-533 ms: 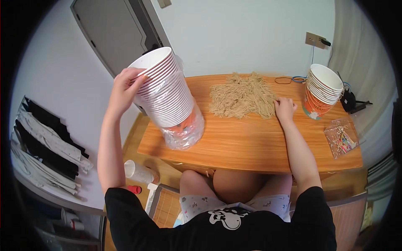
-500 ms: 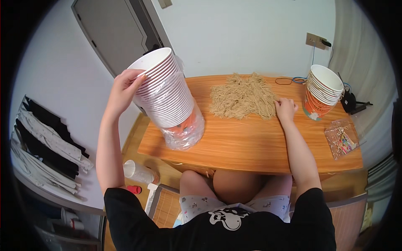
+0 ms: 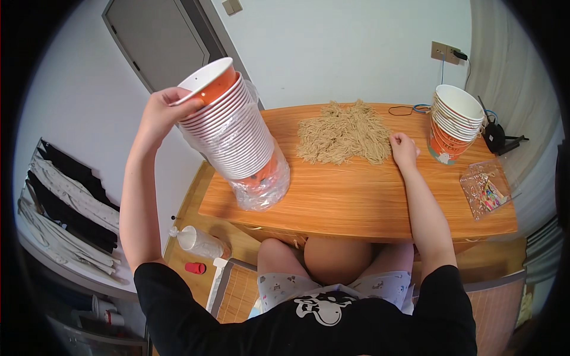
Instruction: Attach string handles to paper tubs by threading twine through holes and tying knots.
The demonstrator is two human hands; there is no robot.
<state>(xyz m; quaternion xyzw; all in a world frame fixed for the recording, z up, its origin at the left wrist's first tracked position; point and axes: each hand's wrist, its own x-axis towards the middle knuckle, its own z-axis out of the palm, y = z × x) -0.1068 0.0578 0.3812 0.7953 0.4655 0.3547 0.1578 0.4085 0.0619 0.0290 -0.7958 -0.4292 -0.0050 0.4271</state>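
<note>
My left hand [image 3: 168,113] pinches the rim of the top paper bucket [image 3: 218,89], white inside and orange outside. That bucket is partly drawn out of a tall, tilted stack of nested buckets [image 3: 234,133], whose lower part is wrapped in clear plastic [image 3: 261,196] at the table's left. My right hand [image 3: 405,151] rests on the table with its fingers curled, beside the right edge of a pile of tan cords [image 3: 344,133]. Whether the curled fingers hold a cord end is hidden.
A shorter stack of buckets with cord handles [image 3: 454,121] stands at the back right of the wooden table [image 3: 332,202]. Near it lie a black device [image 3: 496,139] and a clear bag of small pieces [image 3: 485,188]. A wrapped bucket stack [image 3: 202,242] and a red slipper [image 3: 195,268] are on the floor.
My left hand has moved up and left, lifting the top bucket partly out of the stack so its orange side shows. My right hand stays by the cords.
</note>
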